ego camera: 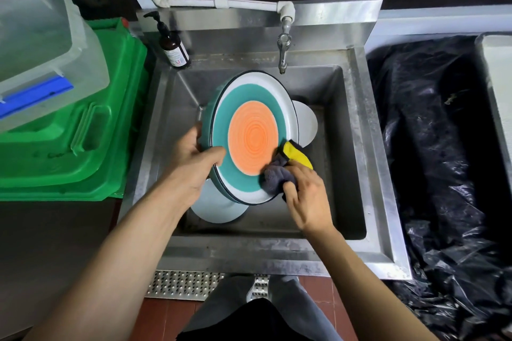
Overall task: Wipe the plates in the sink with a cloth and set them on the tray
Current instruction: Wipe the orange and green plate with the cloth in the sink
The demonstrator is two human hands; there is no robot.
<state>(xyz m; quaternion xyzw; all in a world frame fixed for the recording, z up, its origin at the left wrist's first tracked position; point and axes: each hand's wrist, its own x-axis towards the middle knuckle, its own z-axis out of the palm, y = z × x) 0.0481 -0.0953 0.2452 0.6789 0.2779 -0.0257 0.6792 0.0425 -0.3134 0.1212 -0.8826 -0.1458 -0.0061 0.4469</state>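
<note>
A round plate [253, 135] with an orange centre, a teal ring and a white rim edged dark is held tilted above the steel sink [357, 147]. The left hand [194, 163] grips its left edge, thumb on the face. A grey and yellow cloth [285, 169], bunched under the right hand [307, 196], presses on the plate's lower right. Two pale plates lie in the basin: one [216, 207] below the left hand, another [306, 122] beyond the cloth.

The colourful plate [250, 134] and left hand [194, 166] hide most of two pale plates [219, 209] — their count uncertain.
</note>
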